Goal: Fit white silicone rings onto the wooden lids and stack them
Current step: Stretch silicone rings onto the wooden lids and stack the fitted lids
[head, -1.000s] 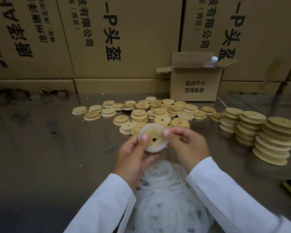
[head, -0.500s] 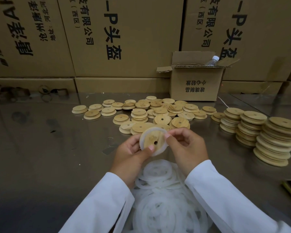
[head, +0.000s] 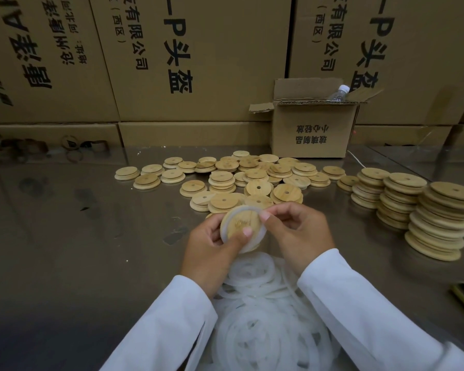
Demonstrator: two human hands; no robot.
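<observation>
The wooden lid [head: 241, 223] I am working on is held up off the table [head: 65, 236], just above the near edge of the loose lids, its flat face tilted toward my camera. A white silicone ring [head: 253, 246] shows around its rim, though I cannot tell whether it is seated all the way round. My left hand [head: 212, 245] grips the lid from the left and beneath, fingers curled behind it and the thumb pressed across the lower part of the face. My right hand [head: 298, 234] pinches the lid's upper right edge with curled fingertips [head: 265, 216], the rest of the fingers bent loosely behind. Both arms wear white sleeves [head: 359, 303]. Directly below the hands, close to my body, lies a tangled heap of spare rings [head: 265, 317]. Beyond the held lid, a spread of loose lids [head: 225, 178] covers the middle of the shiny table, some lying single, some in short piles. To the right stand taller stacks of lids [head: 439, 220], leaning a little. Behind the spread sits a small open cardboard box [head: 314, 129] with a plastic bottle [head: 339, 93] poking out of its top, and large printed cartons [head: 198, 49] form a wall along the back.
</observation>
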